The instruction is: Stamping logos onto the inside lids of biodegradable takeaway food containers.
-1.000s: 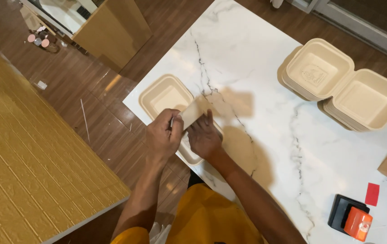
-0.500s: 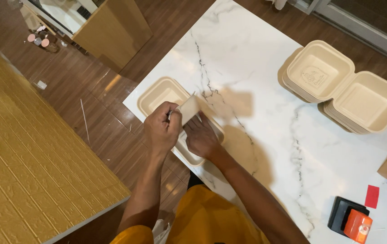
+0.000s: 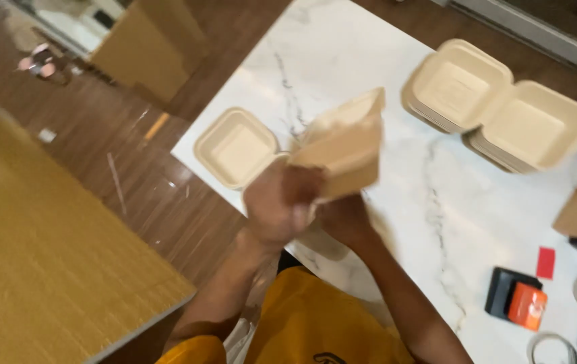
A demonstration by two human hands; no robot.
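White marble table (image 3: 369, 61) fills the middle, with brown floor at nine o'clock. One open tan box (image 3: 236, 146) lies flat at ten o'clock. A moment ago both hands pressed a tan piece down beside it; now that piece is up off the table, so the folding has moved into the air. The left hand (image 3: 280, 205) and right hand (image 3: 344, 217) both grip the lifted box (image 3: 342, 145). One more open box stack (image 3: 497, 111) sits at two o'clock.

Motion blur smears the raised beige clamshell container (image 3: 342, 145) at centre; the right hand (image 3: 344, 217) sits partly hidden behind the left hand (image 3: 280, 205).
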